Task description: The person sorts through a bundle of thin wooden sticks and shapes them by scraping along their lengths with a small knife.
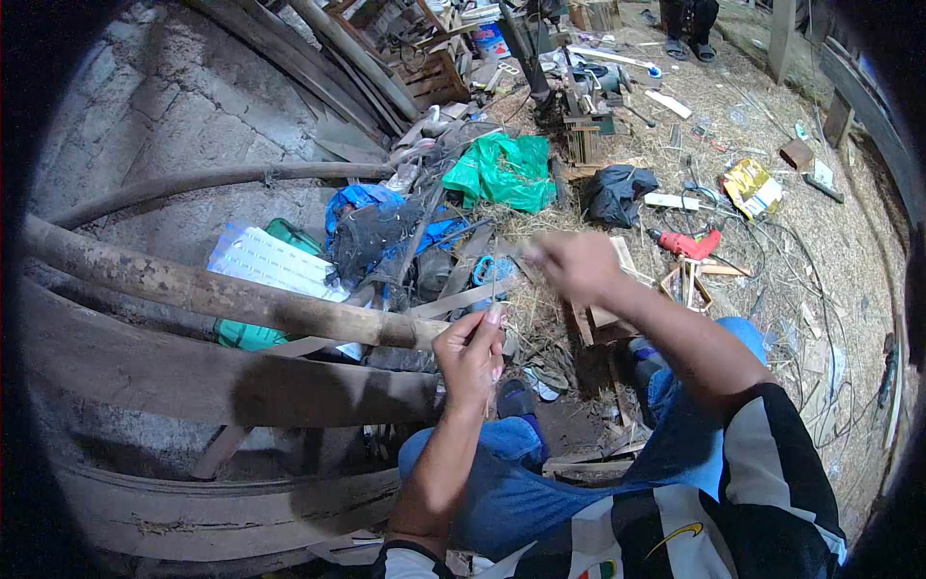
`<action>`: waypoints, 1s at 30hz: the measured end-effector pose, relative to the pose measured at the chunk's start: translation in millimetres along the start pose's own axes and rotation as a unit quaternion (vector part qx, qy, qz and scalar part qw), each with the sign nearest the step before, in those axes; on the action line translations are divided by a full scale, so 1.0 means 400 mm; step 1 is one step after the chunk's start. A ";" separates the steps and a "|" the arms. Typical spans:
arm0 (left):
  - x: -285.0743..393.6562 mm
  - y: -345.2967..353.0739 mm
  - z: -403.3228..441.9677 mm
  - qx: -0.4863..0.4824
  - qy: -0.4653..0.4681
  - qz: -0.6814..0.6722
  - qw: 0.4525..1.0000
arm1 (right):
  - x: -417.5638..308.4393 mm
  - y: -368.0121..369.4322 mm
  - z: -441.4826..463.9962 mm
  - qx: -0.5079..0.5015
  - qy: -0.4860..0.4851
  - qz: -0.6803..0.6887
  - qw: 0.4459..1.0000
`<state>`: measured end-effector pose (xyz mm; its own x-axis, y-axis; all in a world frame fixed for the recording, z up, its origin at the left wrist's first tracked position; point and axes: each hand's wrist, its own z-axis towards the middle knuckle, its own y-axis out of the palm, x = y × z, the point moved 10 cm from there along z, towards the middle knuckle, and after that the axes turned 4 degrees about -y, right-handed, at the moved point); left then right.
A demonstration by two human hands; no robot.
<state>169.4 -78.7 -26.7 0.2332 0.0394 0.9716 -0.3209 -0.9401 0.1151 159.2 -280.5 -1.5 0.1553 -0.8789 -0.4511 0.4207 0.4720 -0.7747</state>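
Observation:
My left hand point(470, 355) is raised over my knees, thumb and fingers pinched on a thin upright piece point(496, 288) that looks like a wire or small stick. Up and to the right of it, my right hand point(579, 268) is blurred by motion, and its fingertips are smeared, so what they hold, if anything, cannot be made out. Just behind the thin piece lie blue-handled scissors point(490, 268), partly hidden. A round wooden pole point(241, 294) ends close beside my left hand.
Green plastic point(506, 172), a black bag point(617, 191) and a red drill point(687, 243) lie on the straw-covered ground. Cables run at the right. Wooden boards point(222, 381) stand at the left. A person's feet point(690, 48) show at the top right.

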 end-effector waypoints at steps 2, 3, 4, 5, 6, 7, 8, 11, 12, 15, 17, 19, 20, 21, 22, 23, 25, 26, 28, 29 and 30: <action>0.000 0.008 -0.024 -0.005 -0.001 0.009 1.000 | 0.079 -0.011 0.007 -0.013 0.075 -0.033 0.997; 0.000 0.010 -0.029 -0.008 -0.002 0.018 1.000 | 0.093 -0.035 0.009 0.002 0.087 -0.017 0.996; -0.005 0.003 -0.021 -0.009 -0.003 0.008 1.000 | 0.098 -0.054 0.012 0.016 0.097 -0.002 0.995; -0.007 -0.002 -0.015 -0.007 -0.003 0.005 1.000 | 0.080 -0.055 0.009 0.014 0.094 -0.003 0.995; -0.004 -0.009 -0.007 0.003 0.003 0.011 1.000 | 0.043 -0.051 -0.001 0.022 0.080 0.044 0.996; -0.002 -0.013 -0.002 0.012 0.008 0.019 1.000 | 0.012 -0.046 -0.016 0.030 0.067 0.091 0.993; 0.001 -0.009 -0.004 0.012 0.007 0.020 1.000 | -0.021 -0.024 -0.029 0.044 0.010 0.083 0.996; 0.001 -0.004 -0.007 0.022 0.017 0.038 0.999 | -0.141 -0.033 -0.049 0.019 -0.094 0.081 0.992; 0.000 -0.001 -0.008 0.021 0.017 0.039 0.999 | -0.148 -0.013 -0.049 -0.019 -0.099 0.050 0.994; -0.005 -0.011 -0.017 0.033 0.013 0.042 0.998 | -0.052 -0.013 -0.025 0.030 -0.039 0.041 0.998; -0.005 -0.012 -0.015 0.022 0.002 0.012 1.000 | 0.042 -0.030 0.011 0.019 0.041 0.000 0.999; -0.003 -0.012 -0.013 0.025 0.007 0.023 0.999 | 0.047 -0.039 0.014 0.013 0.053 0.007 0.998; -0.006 -0.014 -0.014 0.031 0.007 0.032 0.999 | 0.029 -0.037 0.000 0.012 0.053 0.007 0.998; -0.009 -0.013 -0.012 0.031 0.005 0.032 0.999 | -0.030 -0.032 -0.019 0.005 0.009 0.039 0.999; -0.013 -0.009 -0.009 0.028 0.000 0.035 0.999 | -0.073 -0.026 -0.030 -0.002 -0.035 0.072 0.997; -0.018 -0.006 -0.007 0.024 -0.005 0.041 0.999 | -0.074 -0.021 -0.032 -0.003 -0.032 0.074 0.997; -0.014 -0.005 -0.007 0.030 0.011 0.048 0.998 | -0.076 -0.001 -0.035 -0.022 -0.042 0.052 0.998; -0.007 -0.009 -0.009 0.039 0.029 0.053 0.997 | -0.018 0.005 -0.021 -0.023 0.021 0.015 0.999; -0.009 -0.017 -0.011 0.045 0.046 0.058 0.996 | 0.020 -0.023 -0.001 -0.022 0.041 0.002 0.999; -0.003 -0.022 -0.009 0.052 0.060 0.063 0.995 | 0.034 -0.035 0.007 -0.023 0.062 -0.011 0.998; -0.001 -0.021 -0.006 0.054 0.062 0.062 0.995 | -0.010 -0.048 -0.002 -0.009 0.019 0.026 0.999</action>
<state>169.7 -70.1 -27.4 0.0818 -0.0438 0.9957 -0.2380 -0.9710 -0.0232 149.7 -285.9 14.9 0.1429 -0.8497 -0.5075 0.3971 0.5189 -0.7570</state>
